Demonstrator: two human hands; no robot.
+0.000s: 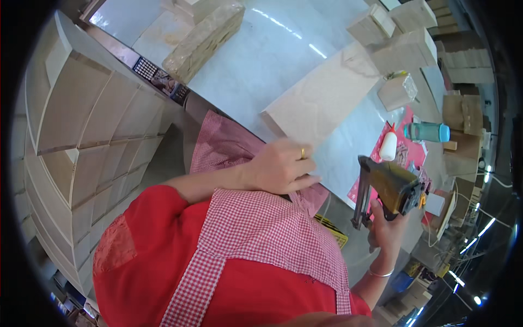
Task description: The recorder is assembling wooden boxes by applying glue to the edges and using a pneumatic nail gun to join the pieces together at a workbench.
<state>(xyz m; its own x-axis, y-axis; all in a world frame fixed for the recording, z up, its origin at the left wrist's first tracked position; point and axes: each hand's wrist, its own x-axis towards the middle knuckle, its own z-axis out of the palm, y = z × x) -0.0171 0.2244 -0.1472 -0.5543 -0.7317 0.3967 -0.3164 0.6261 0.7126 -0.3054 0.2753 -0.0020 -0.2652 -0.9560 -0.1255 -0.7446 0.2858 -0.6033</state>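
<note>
My right hand (388, 231), with a bangle at the wrist, grips the handle of a black and amber pneumatic nail gun (389, 185), held up at the right of the table's near edge. Nothing shows in my left hand (283, 168), which wears a ring; its fingers are loosely bent and a little apart. It is close to the near end of a pale flat wooden piece (327, 92), whose side edge shows thickness. Whether the fingertips touch that piece, I cannot tell.
A white glue bottle (389, 144) with a red tip and a teal bottle (427, 132) stand on the right, by a pink cloth (407, 117). Wooden boxes (408, 49) fill the far right. A plastic-wrapped stack (204, 41) lies far left. Tall wooden stacks (92, 120) rise at my left.
</note>
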